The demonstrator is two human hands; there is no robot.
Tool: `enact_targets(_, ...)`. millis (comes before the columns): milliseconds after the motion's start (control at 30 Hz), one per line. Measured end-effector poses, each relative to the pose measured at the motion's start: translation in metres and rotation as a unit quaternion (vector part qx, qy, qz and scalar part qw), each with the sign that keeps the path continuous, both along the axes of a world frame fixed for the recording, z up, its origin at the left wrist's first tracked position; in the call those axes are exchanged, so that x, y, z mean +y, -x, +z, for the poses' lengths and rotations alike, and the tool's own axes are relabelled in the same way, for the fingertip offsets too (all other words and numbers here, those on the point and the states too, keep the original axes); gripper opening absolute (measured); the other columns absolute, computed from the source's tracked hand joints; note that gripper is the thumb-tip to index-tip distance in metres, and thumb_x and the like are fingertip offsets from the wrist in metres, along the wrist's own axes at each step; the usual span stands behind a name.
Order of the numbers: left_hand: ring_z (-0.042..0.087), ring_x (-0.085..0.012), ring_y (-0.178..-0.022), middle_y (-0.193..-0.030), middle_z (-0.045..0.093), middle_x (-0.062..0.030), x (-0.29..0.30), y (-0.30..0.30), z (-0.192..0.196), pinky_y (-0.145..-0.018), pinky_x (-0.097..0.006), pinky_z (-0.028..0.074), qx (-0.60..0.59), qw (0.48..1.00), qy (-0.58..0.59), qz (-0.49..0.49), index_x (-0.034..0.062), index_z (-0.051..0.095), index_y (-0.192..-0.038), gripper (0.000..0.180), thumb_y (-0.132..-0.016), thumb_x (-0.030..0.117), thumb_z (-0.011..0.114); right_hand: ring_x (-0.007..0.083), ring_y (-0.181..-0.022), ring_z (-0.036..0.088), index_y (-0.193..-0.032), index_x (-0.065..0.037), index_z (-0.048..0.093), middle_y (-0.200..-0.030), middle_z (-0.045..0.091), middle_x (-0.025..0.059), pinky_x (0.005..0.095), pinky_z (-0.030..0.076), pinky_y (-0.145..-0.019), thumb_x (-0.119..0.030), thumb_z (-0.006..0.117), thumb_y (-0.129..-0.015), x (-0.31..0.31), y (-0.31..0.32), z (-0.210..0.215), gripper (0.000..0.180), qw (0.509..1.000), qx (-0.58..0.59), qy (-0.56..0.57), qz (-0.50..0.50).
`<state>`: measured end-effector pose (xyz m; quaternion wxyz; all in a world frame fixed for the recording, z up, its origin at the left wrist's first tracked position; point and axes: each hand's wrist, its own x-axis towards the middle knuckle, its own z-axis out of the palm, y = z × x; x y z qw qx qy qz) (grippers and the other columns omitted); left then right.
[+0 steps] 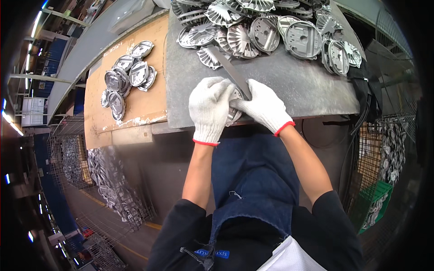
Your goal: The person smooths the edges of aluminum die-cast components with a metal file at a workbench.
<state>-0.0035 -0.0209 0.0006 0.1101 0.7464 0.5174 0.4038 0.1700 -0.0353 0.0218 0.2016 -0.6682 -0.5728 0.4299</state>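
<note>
At the near edge of the metal-topped table [289,90], both my hands wear white knitted gloves with red cuffs. My left hand [209,106] is closed around the side of a round silver metal casting [233,110], mostly hidden between the gloves. In my right hand [263,107] is a long flat grey file [231,71], slanting away to the far left over the casting. The right thumb rests against the casting. Fingers under both gloves are partly hidden.
A heap of similar round, finned castings [264,35] covers the table's far side. To the left, several more castings [116,79] lie on a brown cardboard sheet [144,106]. Wire cages full of metal parts [115,183] stand below left. A green crate [377,203] is at right.
</note>
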Motion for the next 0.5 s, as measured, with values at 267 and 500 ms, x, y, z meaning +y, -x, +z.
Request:
enact_targets(267, 0.077, -0.0181, -0.093, -0.110, 0.080, -0.0099, 0.018, -0.001, 0.057, -0.086, -0.031, 0.061, -0.125, 0.990, 0.059, -0.013, 0.0026, 0.088, -0.107, 0.017, -0.094, 0.014, 0.088, 0.0433, -0.110, 0.074, -0.120, -0.002, 0.069, -0.113, 0.076, 0.0252, 0.0491, 0.056, -0.094, -0.047, 0.084, -0.090, -0.005, -0.002, -0.005, 0.056, 0.999, -0.018, -0.031, -0.006)
enact_targets(500, 0.078, -0.0183, -0.100, -0.110, 0.081, -0.0087, 0.004, 0.009, 0.002, -0.091, -0.032, 0.061, -0.100, 0.977, 0.190, -0.018, 0.0028, 0.088, -0.105, 0.018, -0.095, 0.018, 0.086, 0.0250, -0.099, 0.073, -0.122, -0.003, 0.070, -0.107, 0.077, 0.0155, 0.0403, 0.057, -0.094, -0.042, 0.089, -0.091, -0.016, -0.010, -0.009, 0.054, 0.991, 0.123, -0.041, -0.014)
